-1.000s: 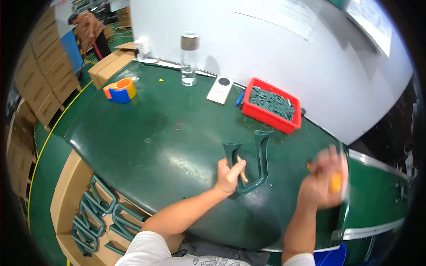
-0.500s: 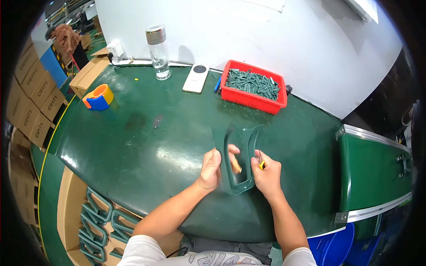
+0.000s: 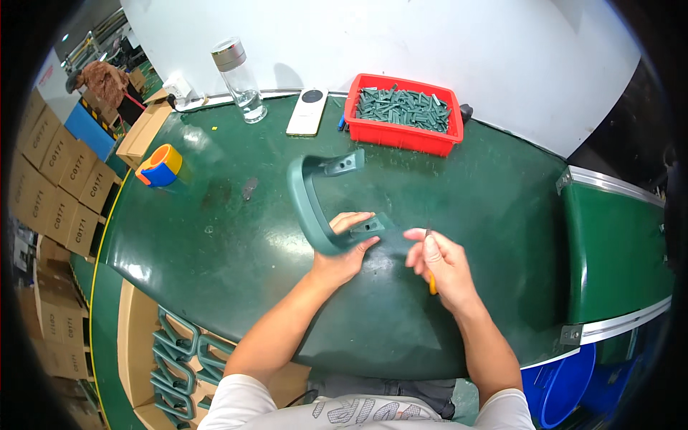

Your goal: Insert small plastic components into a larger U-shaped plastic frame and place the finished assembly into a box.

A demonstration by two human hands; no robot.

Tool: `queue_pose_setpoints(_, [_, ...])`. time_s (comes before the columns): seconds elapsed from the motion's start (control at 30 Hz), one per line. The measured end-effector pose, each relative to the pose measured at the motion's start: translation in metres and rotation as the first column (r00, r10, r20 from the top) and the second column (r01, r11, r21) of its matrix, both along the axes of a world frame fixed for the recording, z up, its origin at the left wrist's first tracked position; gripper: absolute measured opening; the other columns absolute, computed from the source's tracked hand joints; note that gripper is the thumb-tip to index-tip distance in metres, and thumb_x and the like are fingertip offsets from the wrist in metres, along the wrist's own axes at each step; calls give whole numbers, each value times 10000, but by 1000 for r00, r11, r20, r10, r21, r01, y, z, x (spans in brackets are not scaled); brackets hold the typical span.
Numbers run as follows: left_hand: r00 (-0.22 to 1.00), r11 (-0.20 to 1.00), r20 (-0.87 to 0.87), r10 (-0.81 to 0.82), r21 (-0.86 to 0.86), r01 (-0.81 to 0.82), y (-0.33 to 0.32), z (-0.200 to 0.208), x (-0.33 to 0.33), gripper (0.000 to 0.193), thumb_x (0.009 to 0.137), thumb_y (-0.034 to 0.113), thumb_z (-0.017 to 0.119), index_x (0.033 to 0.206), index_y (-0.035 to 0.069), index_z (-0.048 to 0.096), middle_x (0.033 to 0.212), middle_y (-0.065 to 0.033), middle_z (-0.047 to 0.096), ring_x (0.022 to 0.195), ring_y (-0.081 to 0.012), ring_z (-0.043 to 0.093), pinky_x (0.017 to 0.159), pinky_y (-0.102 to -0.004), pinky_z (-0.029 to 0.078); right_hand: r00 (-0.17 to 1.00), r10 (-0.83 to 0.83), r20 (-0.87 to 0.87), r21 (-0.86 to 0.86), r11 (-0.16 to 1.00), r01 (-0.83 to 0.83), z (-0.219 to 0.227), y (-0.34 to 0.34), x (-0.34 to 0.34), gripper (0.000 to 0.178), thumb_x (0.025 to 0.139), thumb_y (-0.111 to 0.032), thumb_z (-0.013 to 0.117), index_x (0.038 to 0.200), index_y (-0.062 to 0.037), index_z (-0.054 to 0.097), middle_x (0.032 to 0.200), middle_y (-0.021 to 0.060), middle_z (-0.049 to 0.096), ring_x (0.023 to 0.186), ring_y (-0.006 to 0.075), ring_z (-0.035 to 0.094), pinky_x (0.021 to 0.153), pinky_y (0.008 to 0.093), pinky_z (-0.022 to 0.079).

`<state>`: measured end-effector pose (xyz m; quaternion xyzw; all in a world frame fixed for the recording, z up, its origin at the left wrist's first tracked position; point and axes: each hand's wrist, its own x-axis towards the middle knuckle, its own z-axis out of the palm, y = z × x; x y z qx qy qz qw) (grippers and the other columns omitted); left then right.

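A green U-shaped plastic handle (image 3: 306, 203) is held above the table, its open side turned to the right. My left hand (image 3: 342, 259) is closed round its near end, with the thumb beside a flat tab that has small holes. The other tabbed end points away from me. To the right, apart from the handle, my right hand (image 3: 443, 266) closes on a small yellow-handled knife (image 3: 432, 284). The handle shows below the fingers and a thin dark tip above them. The fingers of that hand are slightly blurred.
On the green table (image 3: 215, 244) stand a red bin (image 3: 401, 136) of small green pieces, a phone (image 3: 307, 113), a glass bottle (image 3: 247, 97) and a tape roll (image 3: 163, 166). A carton (image 3: 136, 326) of similar green parts lies lower left. A green conveyor (image 3: 616, 251) adjoins at right.
The green handle has been turned from upright between both hands to lying sideways, open to the right. My right hand has come off it and moved slightly right. The view has shifted.
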<state>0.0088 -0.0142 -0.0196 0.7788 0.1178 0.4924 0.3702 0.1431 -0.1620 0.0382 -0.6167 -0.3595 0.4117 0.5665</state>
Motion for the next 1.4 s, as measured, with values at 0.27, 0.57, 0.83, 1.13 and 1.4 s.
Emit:
queue_pose_setpoints(0.27, [956, 907, -83, -282, -348, 238, -3, -4, -3, 293, 786, 147, 723, 1016, 0, 619, 977, -110, 636, 876, -208, 593, 773, -320, 482, 411, -189, 892, 166, 982, 93, -36, -16, 18, 187, 835, -224, 639, 917, -56, 642, 640, 65, 540, 564, 230, 550, 482, 347, 429])
queue_pose_setpoints(0.57, [933, 901, -128, -335, -334, 277, -5, -4, -7, 289, 777, 148, 728, 1000, -5, 625, 923, -110, 638, 859, -224, 587, 759, -327, 474, 414, -229, 881, 224, 973, 60, -42, -14, 16, 197, 769, -259, 693, 742, -67, 660, 570, 46, 490, 522, 222, 508, 457, 350, 403])
queue_pose_setpoints(0.83, [923, 879, -113, -368, -367, 305, -4, -4, -6, 301, 765, 166, 740, 982, -11, 631, 908, -119, 644, 838, -220, 601, 741, -324, 480, 400, -256, 880, 250, 966, 68, -45, -13, 17, 193, 766, -231, 698, 734, -44, 661, 550, 54, 501, 494, 222, 500, 449, 343, 390])
queue_pose_setpoints(1.13, [910, 855, -98, -403, -396, 336, -4, -7, -7, 308, 759, 183, 750, 973, -5, 634, 911, -110, 644, 846, -212, 607, 746, -317, 482, 390, -265, 882, 250, 964, 88, -46, -12, 16, 182, 753, -235, 706, 721, -62, 658, 549, 47, 485, 501, 219, 504, 443, 351, 402])
queue_pose_setpoints(1.4, [893, 835, -137, -428, -438, 333, -3, -5, -8, 351, 761, 188, 750, 1006, -25, 615, 934, -117, 647, 838, -185, 587, 735, -302, 474, 378, -275, 884, 252, 961, 110, -47, -12, 15, 180, 753, -241, 705, 716, -72, 654, 551, 44, 483, 503, 219, 510, 441, 350, 412])
